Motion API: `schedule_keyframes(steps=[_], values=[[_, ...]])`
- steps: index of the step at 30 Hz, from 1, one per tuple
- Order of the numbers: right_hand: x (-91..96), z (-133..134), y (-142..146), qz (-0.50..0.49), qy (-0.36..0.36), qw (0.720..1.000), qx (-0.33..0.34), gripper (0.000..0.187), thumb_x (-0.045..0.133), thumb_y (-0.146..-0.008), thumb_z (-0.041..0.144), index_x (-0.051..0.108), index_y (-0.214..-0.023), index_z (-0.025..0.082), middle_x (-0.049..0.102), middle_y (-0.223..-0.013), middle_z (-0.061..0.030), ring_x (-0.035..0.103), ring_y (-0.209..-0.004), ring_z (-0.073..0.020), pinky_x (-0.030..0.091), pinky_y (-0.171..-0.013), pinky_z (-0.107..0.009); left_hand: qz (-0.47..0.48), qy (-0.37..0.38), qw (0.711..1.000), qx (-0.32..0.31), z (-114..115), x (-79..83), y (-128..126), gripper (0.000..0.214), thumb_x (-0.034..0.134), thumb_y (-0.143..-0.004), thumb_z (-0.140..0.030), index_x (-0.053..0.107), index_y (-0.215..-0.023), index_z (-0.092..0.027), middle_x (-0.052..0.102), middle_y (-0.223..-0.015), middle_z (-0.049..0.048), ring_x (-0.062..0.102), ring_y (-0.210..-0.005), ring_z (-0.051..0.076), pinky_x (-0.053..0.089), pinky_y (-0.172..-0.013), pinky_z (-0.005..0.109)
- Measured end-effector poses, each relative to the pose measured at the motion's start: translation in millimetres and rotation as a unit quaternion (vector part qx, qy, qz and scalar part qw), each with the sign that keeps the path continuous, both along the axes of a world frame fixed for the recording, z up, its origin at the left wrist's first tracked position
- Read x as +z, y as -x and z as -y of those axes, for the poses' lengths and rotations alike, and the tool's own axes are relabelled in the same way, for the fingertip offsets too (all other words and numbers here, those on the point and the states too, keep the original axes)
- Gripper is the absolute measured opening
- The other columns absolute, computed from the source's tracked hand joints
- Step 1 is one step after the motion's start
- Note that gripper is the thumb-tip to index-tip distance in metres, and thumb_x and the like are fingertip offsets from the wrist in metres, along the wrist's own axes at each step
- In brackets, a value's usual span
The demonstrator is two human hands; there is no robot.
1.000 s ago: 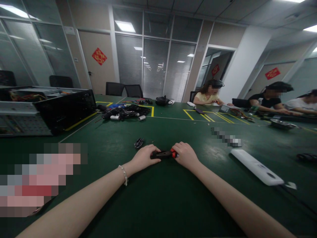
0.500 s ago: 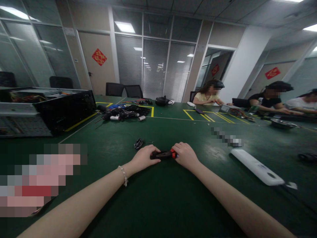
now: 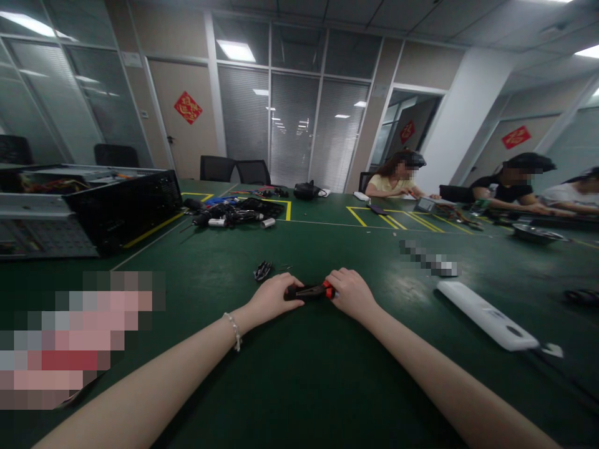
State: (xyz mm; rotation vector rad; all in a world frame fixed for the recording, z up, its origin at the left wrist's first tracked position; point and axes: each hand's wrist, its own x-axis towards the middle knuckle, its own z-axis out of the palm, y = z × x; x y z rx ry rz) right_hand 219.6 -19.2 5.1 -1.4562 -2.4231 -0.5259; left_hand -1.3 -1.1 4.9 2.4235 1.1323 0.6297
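Note:
Both my hands rest on the green table mat (image 3: 304,362), gripping a pair of pliers (image 3: 309,290) with black and red handles that lies sideways between them. My left hand (image 3: 271,298) is closed round the black end on the left. My right hand (image 3: 352,293) is closed round the red-tipped end on the right. A bead bracelet sits on my left wrist. A small dark part (image 3: 262,270) lies on the mat just beyond my left hand.
An open black computer case (image 3: 93,206) stands at the left. A pile of tools and cables (image 3: 234,213) lies further back. A white power strip (image 3: 486,315) lies at the right. Three other people sit working at the far right side.

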Motion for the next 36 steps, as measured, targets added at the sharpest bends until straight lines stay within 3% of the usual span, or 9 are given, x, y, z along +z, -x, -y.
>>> schedule_keyframes(steps=[8,15,36], values=[[0.2,1.1,0.4,-0.017,-0.003,1.000,-0.003,0.027,0.051,-0.067,0.014,0.055,-0.093,0.016,0.059,-0.087,-0.0055,0.048,-0.078,-0.0169,0.032,-0.069,-0.027,-0.003,0.001,1.000,-0.003,0.2,0.0,-0.2,0.031,0.061,-0.068,-0.037,0.056,-0.095,-0.022,0.055,-0.091,0.0012,0.053,-0.078,0.017,0.041,-0.066,0.027],[1.3,0.4,1.5,0.012,-0.006,1.000,-0.012,0.017,0.050,-0.066,0.014,0.057,-0.082,0.017,0.059,-0.082,-0.0045,0.047,-0.074,-0.0158,0.031,-0.065,-0.027,-0.001,-0.007,1.000,-0.008,-0.1,0.0,-0.3,0.030,0.061,-0.069,-0.037,0.056,-0.095,-0.023,0.056,-0.091,0.0006,0.053,-0.078,0.017,0.040,-0.065,0.026],[1.4,0.6,-0.1,0.013,0.001,1.000,-0.006,0.021,0.052,-0.066,0.015,0.057,-0.086,0.016,0.059,-0.085,-0.0055,0.048,-0.077,-0.0168,0.033,-0.068,-0.027,-0.005,0.012,1.000,0.000,1.4,2.7,-0.8,0.031,0.061,-0.068,-0.037,0.056,-0.095,-0.023,0.055,-0.092,0.0009,0.053,-0.079,0.017,0.041,-0.066,0.028]])
